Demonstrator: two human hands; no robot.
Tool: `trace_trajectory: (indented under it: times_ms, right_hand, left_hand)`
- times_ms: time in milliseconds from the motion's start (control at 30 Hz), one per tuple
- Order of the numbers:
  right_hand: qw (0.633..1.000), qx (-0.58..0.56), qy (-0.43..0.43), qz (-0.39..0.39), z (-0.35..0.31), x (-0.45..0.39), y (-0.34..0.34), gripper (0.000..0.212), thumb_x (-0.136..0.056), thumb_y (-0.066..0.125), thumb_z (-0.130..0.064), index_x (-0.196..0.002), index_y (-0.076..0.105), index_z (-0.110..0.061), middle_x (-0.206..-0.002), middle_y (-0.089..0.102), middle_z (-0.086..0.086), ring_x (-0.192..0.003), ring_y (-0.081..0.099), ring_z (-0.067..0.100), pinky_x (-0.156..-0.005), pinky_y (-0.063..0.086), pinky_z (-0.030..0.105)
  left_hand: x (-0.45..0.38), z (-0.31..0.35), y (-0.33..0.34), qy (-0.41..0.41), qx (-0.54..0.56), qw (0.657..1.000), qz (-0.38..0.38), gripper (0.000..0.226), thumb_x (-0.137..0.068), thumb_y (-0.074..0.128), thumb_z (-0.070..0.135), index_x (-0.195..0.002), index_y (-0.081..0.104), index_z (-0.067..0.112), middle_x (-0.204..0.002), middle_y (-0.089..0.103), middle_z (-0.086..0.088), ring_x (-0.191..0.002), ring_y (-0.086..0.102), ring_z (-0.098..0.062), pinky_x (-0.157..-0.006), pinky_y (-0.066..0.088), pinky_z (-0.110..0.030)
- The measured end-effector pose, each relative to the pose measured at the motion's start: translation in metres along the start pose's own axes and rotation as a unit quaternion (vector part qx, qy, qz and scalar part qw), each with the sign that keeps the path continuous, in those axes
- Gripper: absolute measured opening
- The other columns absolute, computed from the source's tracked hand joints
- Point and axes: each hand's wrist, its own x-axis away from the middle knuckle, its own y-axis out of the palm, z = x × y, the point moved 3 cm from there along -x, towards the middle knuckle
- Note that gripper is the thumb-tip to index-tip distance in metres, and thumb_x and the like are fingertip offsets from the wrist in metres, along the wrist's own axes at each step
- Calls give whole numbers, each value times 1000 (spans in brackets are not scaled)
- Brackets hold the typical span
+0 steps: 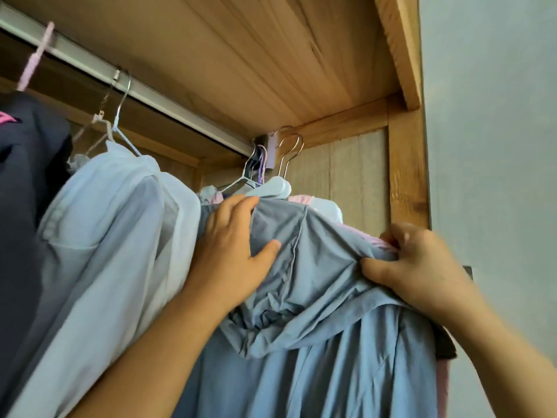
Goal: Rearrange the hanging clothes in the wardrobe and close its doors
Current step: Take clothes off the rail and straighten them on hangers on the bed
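I can read no label or writing on the clothes. At far left hangs a dark garment (27, 176), then a pale blue shirt (114, 236) on a wire hanger (125, 137) from the rail (156, 98). My left hand (232, 251) lies spread, fingers fairly straight, on the grey-blue hooded jacket (316, 297). My right hand (419, 267) pinches its shoulder fabric beside the wardrobe's wooden post (407, 176).

The right hand's fingers (391, 236) curl behind the blue jacket (316, 297) and are mostly hidden, as are the hanger under it and most of the pink garment (373, 236) behind. The dark garment (24, 206) and the rail (150, 92) run off the left edge. The hooks (259, 158) at the rail's far end bunch together, too tangled to count.
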Motion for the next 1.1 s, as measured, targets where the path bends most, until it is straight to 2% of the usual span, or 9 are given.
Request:
trace_trajectory:
  times_ms: [100,167,333,500,633,833,900,1033,1100]
  right_hand:
    - [1000,-1,15,-8,17,34,-19,23,-64,74,-20,-67,52,-17,-60,54,-3,-57,49,9,-52,37,20]
    - [999,-2,26,-19,29,58,-33,24,-64,75,-16,-67,52,-16,-59,53,-3,-57,48,8,-55,37,18]
    - [997,-19,58,-43,52,112,-74,23,-64,76,-13,-68,54,-15,-58,55,-2,-58,49,2,-56,39,16]
    - [995,-17,65,-79,66,164,-113,28,-62,78,-14,-64,51,-19,-56,54,-1,-55,48,4,-50,35,19]
    - [990,3,60,-130,61,212,-137,28,-64,71,-27,-65,43,-24,-59,53,-5,-55,47,7,-50,36,23]
    - [974,39,59,-215,47,264,-169,22,-68,65,-35,-79,46,-33,-61,51,-15,-62,47,8,-56,40,23]
    - [967,28,81,-238,54,272,-180,25,-67,70,-37,-80,50,-32,-65,53,-13,-63,49,7,-57,42,23]
    - [955,7,137,-264,69,289,-201,29,-65,78,-41,-81,57,-29,-76,60,-9,-67,54,7,-61,44,23]
    - [949,14,171,-265,76,300,-211,28,-65,78,-44,-81,59,-31,-78,62,-12,-69,55,6,-63,45,23]
  left_hand:
    - [-1,7,1,-13,-17,999,-40,70,-85,60,35,-144,29,15,-150,28,-5,-138,23,-20,-110,15,-25]
    - [4,12,6,-23,-27,992,-117,74,-85,64,32,-146,25,19,-150,31,-3,-138,26,-20,-111,20,-30]
    - [33,40,21,-43,66,958,-277,76,-72,77,45,-136,42,27,-136,49,10,-123,46,-9,-99,37,-25]
    - [71,76,29,-60,120,938,-319,59,-49,81,64,-92,61,29,-85,68,22,-80,60,9,-76,50,-27]
    - [120,92,34,-92,129,932,-326,90,-35,58,92,-95,63,25,-88,70,10,-84,65,-7,-80,53,-36]
    - [194,130,14,-132,167,930,-300,51,-46,71,72,-74,54,33,-77,63,26,-69,59,5,-58,42,-14]
    - [208,144,9,-122,148,938,-289,53,-48,68,74,-75,52,32,-75,60,26,-65,56,3,-54,39,-17]
    - [224,181,2,-127,144,936,-297,58,-47,67,80,-67,48,28,-59,57,9,-58,54,-5,-51,39,-26]
    - [228,199,4,-110,129,938,-301,66,-44,55,90,-67,47,28,-59,56,10,-59,55,-7,-51,43,-28]
